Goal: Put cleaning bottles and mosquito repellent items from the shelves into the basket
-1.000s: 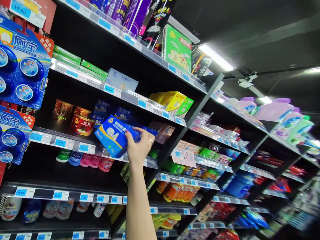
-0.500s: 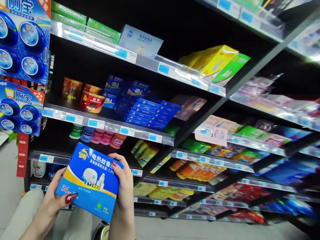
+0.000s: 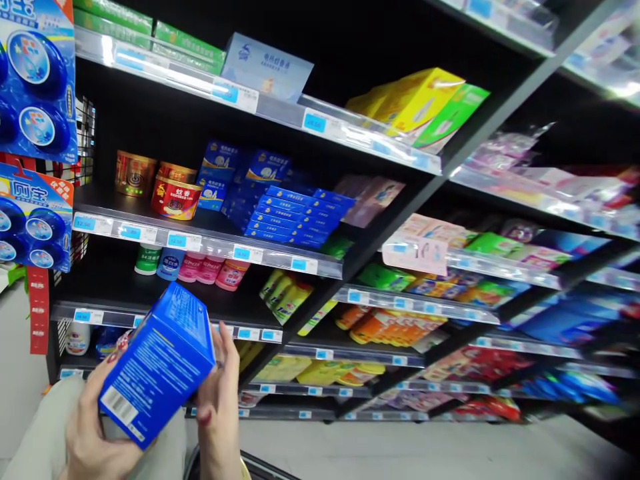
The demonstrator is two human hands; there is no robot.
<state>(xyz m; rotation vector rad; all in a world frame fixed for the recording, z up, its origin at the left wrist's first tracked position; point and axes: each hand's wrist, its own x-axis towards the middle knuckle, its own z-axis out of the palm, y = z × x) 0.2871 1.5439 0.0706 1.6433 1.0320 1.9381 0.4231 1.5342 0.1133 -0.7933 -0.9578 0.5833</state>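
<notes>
I hold a blue carton (image 3: 157,363) in front of me with both hands, low in the head view. Its back, with white print and a barcode, faces me. My left hand (image 3: 93,433) cups its lower left corner from beneath. My right hand (image 3: 217,393) presses flat against its right side, fingers stretched up. Stacks of similar blue cartons (image 3: 295,217) lie on the shelf above.
Black store shelves (image 3: 210,243) with price tags run off to the right, stocked with tins (image 3: 176,197), bottles (image 3: 210,267), yellow and green boxes (image 3: 430,110). Blue hanging packs (image 3: 35,120) cover the left edge. A dark rounded object sits below my hands.
One second ago my right hand was taking the carton from the shelf. It came down into both hands, and since then I have turned it so the back faces me.
</notes>
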